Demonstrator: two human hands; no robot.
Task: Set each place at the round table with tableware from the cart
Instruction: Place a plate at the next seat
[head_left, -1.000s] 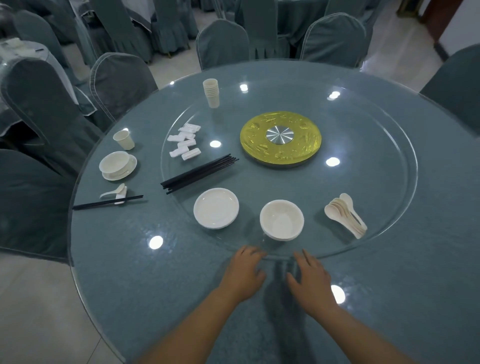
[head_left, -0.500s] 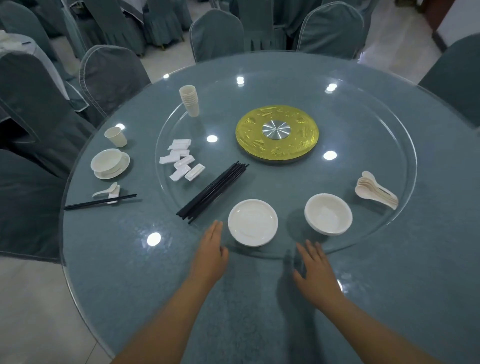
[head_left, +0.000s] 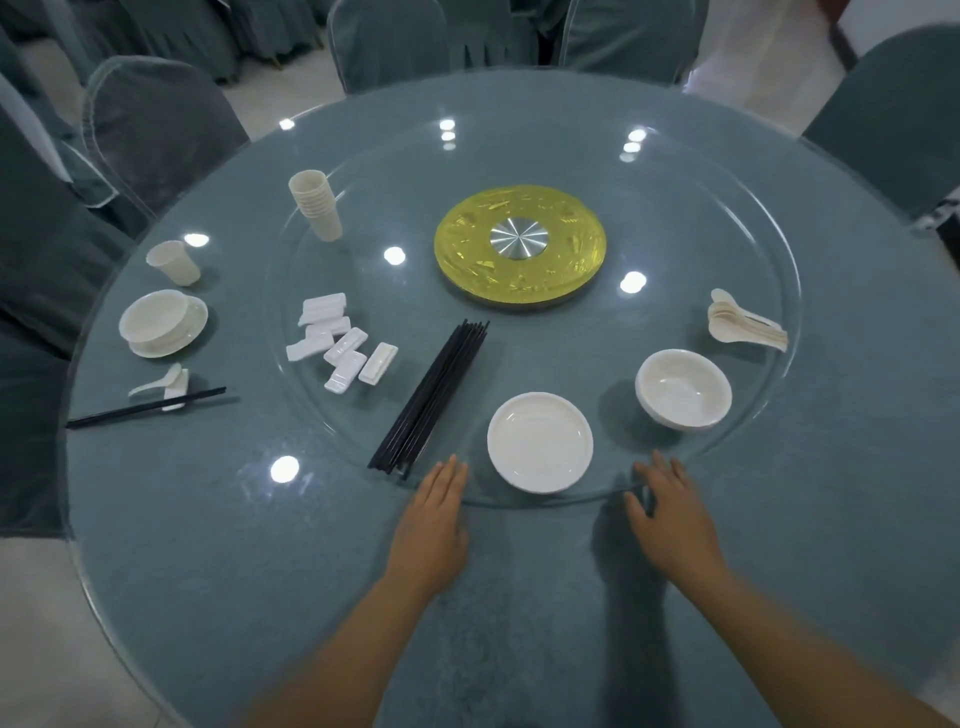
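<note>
The glass turntable (head_left: 748, 208) carries a stack of white plates (head_left: 540, 441), stacked bowls (head_left: 683, 388), a bundle of black chopsticks (head_left: 431, 400), several white chopstick rests (head_left: 340, 345), stacked cups (head_left: 316, 205) and stacked spoons (head_left: 745, 326). My left hand (head_left: 434, 519) lies flat with its fingertips at the turntable's near rim, left of the plates. My right hand (head_left: 670, 512) rests with spread fingers at the rim, right of the plates. Neither hand holds anything. One place at the left is set with a bowl on a plate (head_left: 161, 322), a cup (head_left: 174, 262), a spoon (head_left: 158, 383) and chopsticks (head_left: 145, 408).
A yellow disc with a metal hub (head_left: 519, 247) marks the turntable's centre. The round table (head_left: 208, 545) has a blue-grey cloth under glass. Covered chairs (head_left: 156, 130) ring it at the left, back and right. Pale floor (head_left: 47, 649) shows at the lower left.
The turntable has rotated counter-clockwise: plates, bowls and spoons moved right, chopsticks swung toward me. My hands slid apart along the rim, the left one going left.
</note>
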